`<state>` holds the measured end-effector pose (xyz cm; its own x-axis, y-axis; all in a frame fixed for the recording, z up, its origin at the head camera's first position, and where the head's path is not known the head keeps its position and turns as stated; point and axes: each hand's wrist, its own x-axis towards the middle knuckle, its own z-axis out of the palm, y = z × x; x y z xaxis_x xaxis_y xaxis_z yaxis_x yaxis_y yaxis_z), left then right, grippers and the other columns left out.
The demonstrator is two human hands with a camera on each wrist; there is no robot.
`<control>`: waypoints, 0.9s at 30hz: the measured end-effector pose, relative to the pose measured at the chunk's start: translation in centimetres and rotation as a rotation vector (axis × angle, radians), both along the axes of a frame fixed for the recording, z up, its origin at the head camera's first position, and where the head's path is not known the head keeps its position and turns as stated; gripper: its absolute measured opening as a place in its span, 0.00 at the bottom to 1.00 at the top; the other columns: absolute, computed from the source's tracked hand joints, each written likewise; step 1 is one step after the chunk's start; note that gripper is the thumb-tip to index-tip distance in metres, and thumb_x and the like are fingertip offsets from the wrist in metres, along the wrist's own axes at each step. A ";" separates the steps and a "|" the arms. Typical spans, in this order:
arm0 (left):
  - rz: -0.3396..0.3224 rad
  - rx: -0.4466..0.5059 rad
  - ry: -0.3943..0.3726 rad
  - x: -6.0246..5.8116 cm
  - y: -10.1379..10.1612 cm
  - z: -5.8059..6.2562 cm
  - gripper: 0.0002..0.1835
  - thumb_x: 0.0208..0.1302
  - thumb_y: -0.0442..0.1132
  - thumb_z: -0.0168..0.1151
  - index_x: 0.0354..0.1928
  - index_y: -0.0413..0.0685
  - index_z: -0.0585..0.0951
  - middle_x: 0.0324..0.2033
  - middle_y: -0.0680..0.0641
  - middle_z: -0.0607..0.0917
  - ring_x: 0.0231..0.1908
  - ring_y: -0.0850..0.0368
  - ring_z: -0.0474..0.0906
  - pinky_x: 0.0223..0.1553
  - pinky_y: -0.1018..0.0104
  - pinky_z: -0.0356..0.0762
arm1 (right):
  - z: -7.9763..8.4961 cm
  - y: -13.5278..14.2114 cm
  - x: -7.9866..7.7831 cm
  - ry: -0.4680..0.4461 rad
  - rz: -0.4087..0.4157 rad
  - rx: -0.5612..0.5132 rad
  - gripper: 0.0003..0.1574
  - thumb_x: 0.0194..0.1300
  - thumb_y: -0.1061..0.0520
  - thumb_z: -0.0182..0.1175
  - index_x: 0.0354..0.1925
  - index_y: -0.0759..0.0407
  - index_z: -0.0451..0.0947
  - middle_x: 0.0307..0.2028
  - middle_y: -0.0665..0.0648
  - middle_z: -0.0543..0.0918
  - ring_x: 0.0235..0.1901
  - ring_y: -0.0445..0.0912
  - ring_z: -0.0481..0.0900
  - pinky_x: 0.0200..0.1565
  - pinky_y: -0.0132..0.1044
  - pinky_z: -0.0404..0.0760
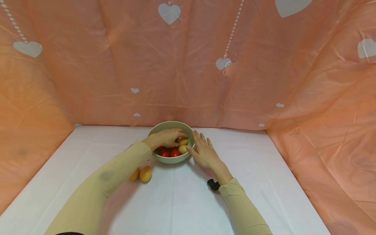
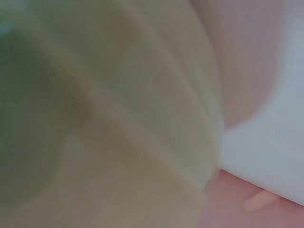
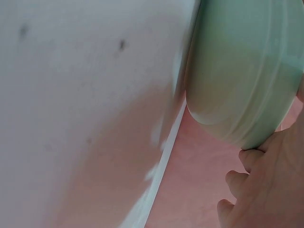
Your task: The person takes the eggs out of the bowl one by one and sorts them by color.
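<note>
A pale green bowl [image 1: 168, 160] stands near the back of the white table. Red round fruits [image 1: 164, 153] that look like tomatoes lie in it, with a yellow oval fruit [image 1: 182, 149] at the right side. My left hand [image 1: 168, 137] reaches over the bowl's left rim and holds another yellow oval fruit [image 1: 183, 141] between thumb and fingers, inside the bowl. Against the right side of the bowl rests my right hand [image 1: 205, 155], its fingers extended. In the right wrist view, that hand [image 3: 270, 180] touches the bowl's rim. A blurred sleeve [image 2: 118, 118] fills most of the left wrist view.
Two more yellow oval fruits [image 1: 145, 174] lie on the white tablecloth [image 1: 176, 202], one partly behind the left sleeve. A black device [image 1: 213, 185] sits at the right wrist. An orange curtain with hearts [image 1: 176, 81] hangs behind and at both sides.
</note>
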<state>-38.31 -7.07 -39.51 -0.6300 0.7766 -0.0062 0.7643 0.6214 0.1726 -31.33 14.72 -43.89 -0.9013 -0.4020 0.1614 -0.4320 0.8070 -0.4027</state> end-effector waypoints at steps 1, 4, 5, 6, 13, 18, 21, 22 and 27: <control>0.002 0.002 0.000 0.1 -0.1 0.0 0.26 0.66 0.34 0.68 0.66 0.44 0.81 0.54 0.43 0.82 0.49 0.52 0.78 0.55 0.56 0.78 | 0.0 0.0 0.0 -0.001 0.001 0.001 0.48 0.82 0.36 0.42 0.83 0.61 0.42 0.83 0.59 0.47 0.81 0.60 0.45 0.78 0.60 0.43; 0.017 0.007 -0.009 0.3 -0.3 0.1 0.27 0.66 0.34 0.68 0.67 0.43 0.80 0.56 0.42 0.82 0.51 0.50 0.77 0.58 0.54 0.77 | -0.1 -0.1 0.0 -0.002 0.002 0.007 0.48 0.83 0.36 0.41 0.83 0.61 0.43 0.83 0.58 0.47 0.81 0.60 0.45 0.78 0.60 0.43; 0.020 0.010 -0.009 0.3 -0.3 0.2 0.27 0.66 0.34 0.68 0.67 0.42 0.79 0.57 0.42 0.81 0.52 0.50 0.77 0.59 0.54 0.77 | -0.1 -0.1 0.1 -0.002 0.003 0.007 0.48 0.83 0.35 0.41 0.83 0.61 0.43 0.83 0.58 0.47 0.81 0.59 0.45 0.78 0.60 0.43; 0.024 0.016 -0.009 0.4 -0.4 0.2 0.27 0.66 0.34 0.68 0.67 0.42 0.79 0.58 0.42 0.81 0.53 0.49 0.78 0.60 0.53 0.76 | -0.1 -0.1 0.1 -0.001 0.004 0.009 0.48 0.83 0.35 0.40 0.83 0.62 0.43 0.83 0.58 0.46 0.81 0.59 0.45 0.78 0.60 0.43; 0.075 0.031 -0.037 1.0 -0.9 0.6 0.28 0.70 0.38 0.68 0.70 0.43 0.76 0.64 0.41 0.78 0.60 0.47 0.77 0.67 0.50 0.73 | 0.0 -0.2 0.2 -0.001 0.009 0.014 0.48 0.83 0.33 0.38 0.83 0.62 0.43 0.83 0.58 0.46 0.81 0.59 0.44 0.78 0.59 0.42; 0.080 0.071 -0.035 1.6 -1.4 0.9 0.28 0.70 0.38 0.67 0.71 0.42 0.75 0.65 0.39 0.77 0.63 0.44 0.76 0.68 0.48 0.72 | 0.0 -0.2 0.2 0.001 0.007 0.025 0.49 0.82 0.33 0.38 0.83 0.62 0.43 0.83 0.59 0.46 0.81 0.60 0.44 0.78 0.60 0.43; 0.074 0.113 -0.020 2.0 -1.7 1.0 0.29 0.70 0.37 0.68 0.71 0.41 0.75 0.65 0.38 0.77 0.65 0.43 0.74 0.69 0.48 0.70 | 0.0 -0.2 0.1 -0.001 0.005 0.022 0.49 0.82 0.34 0.38 0.83 0.62 0.42 0.83 0.59 0.46 0.81 0.60 0.44 0.78 0.60 0.42; 0.074 0.127 -0.013 2.2 -1.8 1.1 0.29 0.70 0.37 0.68 0.71 0.41 0.75 0.66 0.38 0.76 0.66 0.43 0.73 0.69 0.48 0.70 | 0.1 -0.2 0.1 -0.001 0.005 0.020 0.49 0.82 0.34 0.38 0.83 0.62 0.42 0.83 0.59 0.47 0.81 0.60 0.44 0.78 0.60 0.42; 0.070 0.219 0.010 3.1 -2.3 1.4 0.29 0.68 0.37 0.69 0.70 0.39 0.75 0.66 0.38 0.77 0.68 0.43 0.71 0.71 0.47 0.67 | 0.0 -0.1 0.1 0.005 0.001 0.021 0.49 0.82 0.34 0.39 0.83 0.62 0.43 0.83 0.59 0.47 0.81 0.60 0.45 0.78 0.60 0.42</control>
<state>-35.19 -9.36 -38.08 -0.6817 0.7130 0.1640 0.7228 0.6215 0.3021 -31.24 14.66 -43.89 -0.9001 -0.4064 0.1571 -0.4348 0.8148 -0.3836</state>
